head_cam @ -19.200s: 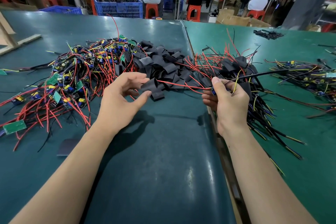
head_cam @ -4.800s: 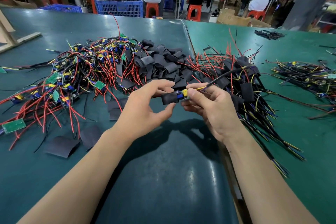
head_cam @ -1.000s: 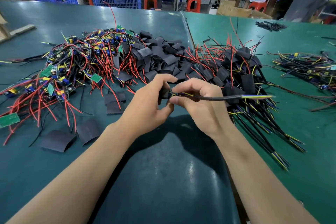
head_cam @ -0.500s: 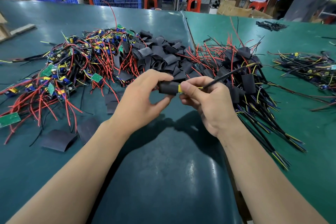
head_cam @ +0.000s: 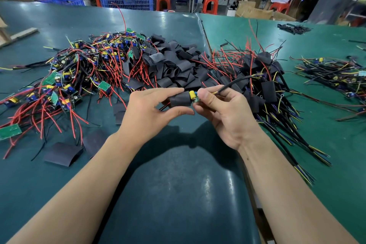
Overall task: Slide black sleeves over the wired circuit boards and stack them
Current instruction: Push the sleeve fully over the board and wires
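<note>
Above the green bench [head_cam: 178, 194], the left hand [head_cam: 150, 113] pinches a black sleeve [head_cam: 180, 99] half over a circuit board [head_cam: 195, 97] that the right hand [head_cam: 223, 113] pinches by its wired end — behind the sleeve, loose sleeves [head_cam: 174, 65] crowd between bare boards [head_cam: 79, 73] and finished ones [head_cam: 263, 85].

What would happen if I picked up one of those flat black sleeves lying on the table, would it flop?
Probably a little. The loose black sleeve lies flattened with a slight curl, so it looks thin and bendy, not rigid. It likely weighs very little, since the left hand holds a similar sleeve with just fingertips. Being flat, it shouldn't roll away.
</note>
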